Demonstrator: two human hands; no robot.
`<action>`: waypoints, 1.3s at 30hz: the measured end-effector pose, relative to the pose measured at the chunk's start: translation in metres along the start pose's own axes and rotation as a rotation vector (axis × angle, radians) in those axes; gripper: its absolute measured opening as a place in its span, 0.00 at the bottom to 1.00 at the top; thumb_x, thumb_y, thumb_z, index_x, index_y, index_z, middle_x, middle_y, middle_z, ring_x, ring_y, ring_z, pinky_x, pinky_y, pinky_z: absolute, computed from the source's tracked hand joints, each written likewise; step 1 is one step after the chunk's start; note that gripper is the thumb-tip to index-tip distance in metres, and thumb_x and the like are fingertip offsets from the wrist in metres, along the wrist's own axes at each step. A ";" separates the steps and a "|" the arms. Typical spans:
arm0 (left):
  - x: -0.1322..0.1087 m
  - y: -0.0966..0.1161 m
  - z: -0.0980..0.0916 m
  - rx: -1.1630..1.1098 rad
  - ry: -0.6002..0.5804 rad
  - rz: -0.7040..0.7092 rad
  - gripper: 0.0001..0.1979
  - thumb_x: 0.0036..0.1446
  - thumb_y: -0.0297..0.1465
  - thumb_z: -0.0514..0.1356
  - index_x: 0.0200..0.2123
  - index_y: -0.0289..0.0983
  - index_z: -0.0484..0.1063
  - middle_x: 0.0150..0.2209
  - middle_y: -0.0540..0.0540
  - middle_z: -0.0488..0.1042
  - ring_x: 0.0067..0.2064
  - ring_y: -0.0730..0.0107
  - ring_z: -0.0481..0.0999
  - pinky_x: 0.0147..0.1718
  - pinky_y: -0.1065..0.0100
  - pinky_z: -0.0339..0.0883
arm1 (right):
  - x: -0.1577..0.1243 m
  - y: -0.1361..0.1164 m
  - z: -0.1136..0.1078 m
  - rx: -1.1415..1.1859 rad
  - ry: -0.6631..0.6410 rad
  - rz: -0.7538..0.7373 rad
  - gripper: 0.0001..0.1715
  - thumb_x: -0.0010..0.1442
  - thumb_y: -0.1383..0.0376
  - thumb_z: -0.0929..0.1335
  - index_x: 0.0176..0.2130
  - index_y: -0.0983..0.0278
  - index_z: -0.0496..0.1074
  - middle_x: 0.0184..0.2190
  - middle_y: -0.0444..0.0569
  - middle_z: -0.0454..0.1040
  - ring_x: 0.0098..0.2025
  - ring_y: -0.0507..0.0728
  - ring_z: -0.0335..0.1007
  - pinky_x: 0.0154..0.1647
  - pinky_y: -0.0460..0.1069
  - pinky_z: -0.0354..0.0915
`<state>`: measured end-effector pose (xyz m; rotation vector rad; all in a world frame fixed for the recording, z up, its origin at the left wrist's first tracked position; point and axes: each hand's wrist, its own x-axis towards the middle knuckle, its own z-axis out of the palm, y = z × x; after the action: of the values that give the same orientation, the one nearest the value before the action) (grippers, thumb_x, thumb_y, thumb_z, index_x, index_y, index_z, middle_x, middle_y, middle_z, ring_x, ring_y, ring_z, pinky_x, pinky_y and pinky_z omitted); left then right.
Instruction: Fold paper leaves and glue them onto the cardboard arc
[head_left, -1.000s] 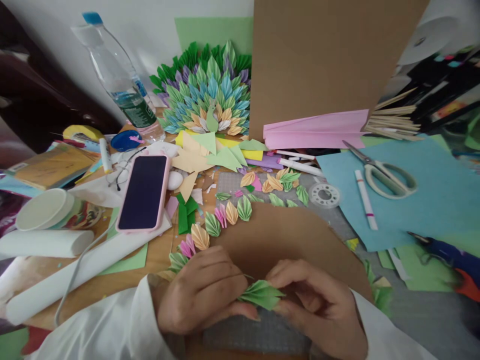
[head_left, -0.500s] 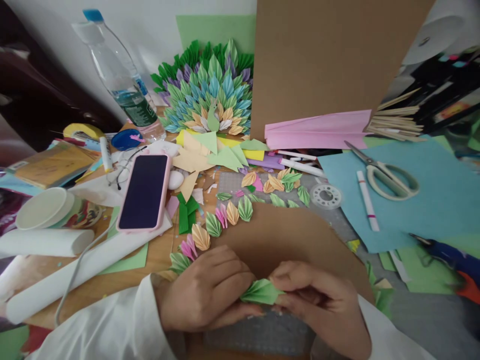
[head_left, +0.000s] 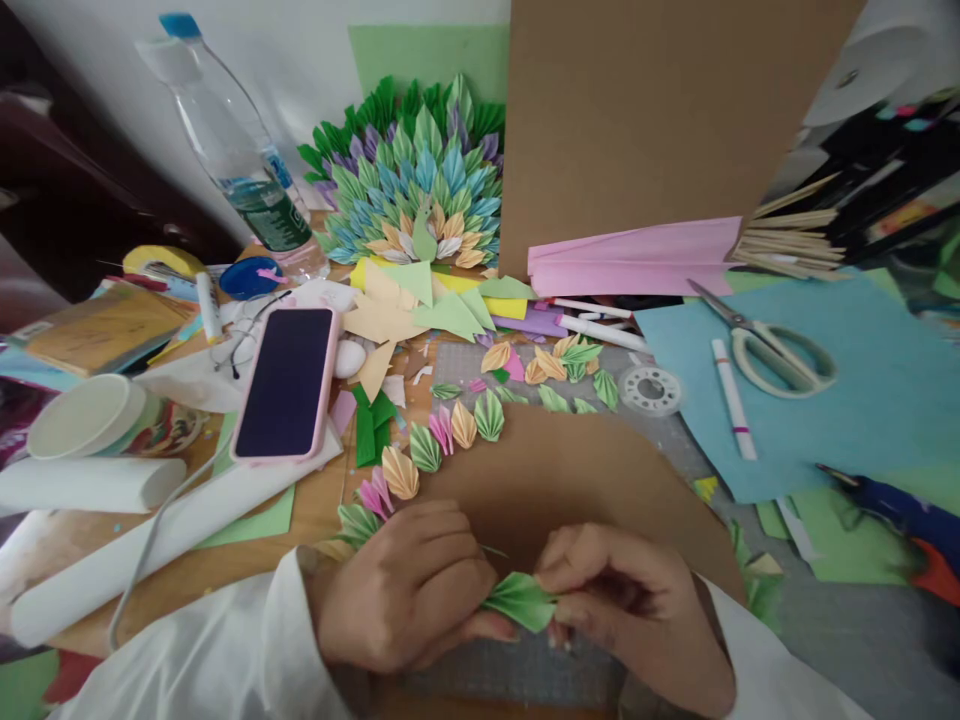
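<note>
left hand [head_left: 409,590] and right hand [head_left: 630,605] pinch opposite ends of a pleated green paper leaf [head_left: 523,601] at the cardboard's [head_left: 555,465] six o'clock. uneven tugging could tear it; a slip could crush the pink leaf [head_left: 376,493] at the left hand's eleven o'clock.

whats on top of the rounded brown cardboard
Pleated green, pink and orange leaves line the upper-left edge of the cardboard. The left hand and right hand, pinching a green leaf, hide part of the near side, so anything there can't be seen.
</note>
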<state>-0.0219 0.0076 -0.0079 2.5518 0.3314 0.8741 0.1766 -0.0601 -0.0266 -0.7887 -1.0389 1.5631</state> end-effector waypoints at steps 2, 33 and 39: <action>-0.001 0.000 0.000 -0.008 -0.005 0.004 0.18 0.68 0.31 0.48 0.29 0.30 0.69 0.21 0.44 0.72 0.23 0.67 0.68 0.24 0.64 0.64 | 0.001 -0.001 0.000 -0.062 0.000 -0.034 0.08 0.58 0.68 0.73 0.40 0.59 0.79 0.27 0.46 0.76 0.29 0.49 0.72 0.30 0.42 0.68; -0.001 -0.002 0.006 -0.111 -0.009 0.068 0.14 0.60 0.21 0.52 0.23 0.31 0.69 0.20 0.41 0.71 0.23 0.67 0.64 0.22 0.64 0.55 | -0.008 0.006 0.013 -0.240 0.032 -0.013 0.11 0.56 0.73 0.70 0.38 0.58 0.71 0.29 0.44 0.72 0.30 0.51 0.69 0.30 0.44 0.65; -0.003 -0.003 0.009 -0.034 0.040 0.089 0.13 0.62 0.23 0.52 0.25 0.31 0.70 0.20 0.43 0.71 0.24 0.67 0.65 0.23 0.65 0.58 | -0.009 0.008 0.010 -0.235 0.006 0.063 0.10 0.58 0.67 0.72 0.41 0.56 0.73 0.32 0.44 0.72 0.32 0.51 0.69 0.32 0.43 0.66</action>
<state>-0.0190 0.0061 -0.0174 2.5369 0.2137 0.9560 0.1666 -0.0713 -0.0301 -0.9944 -1.2183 1.5070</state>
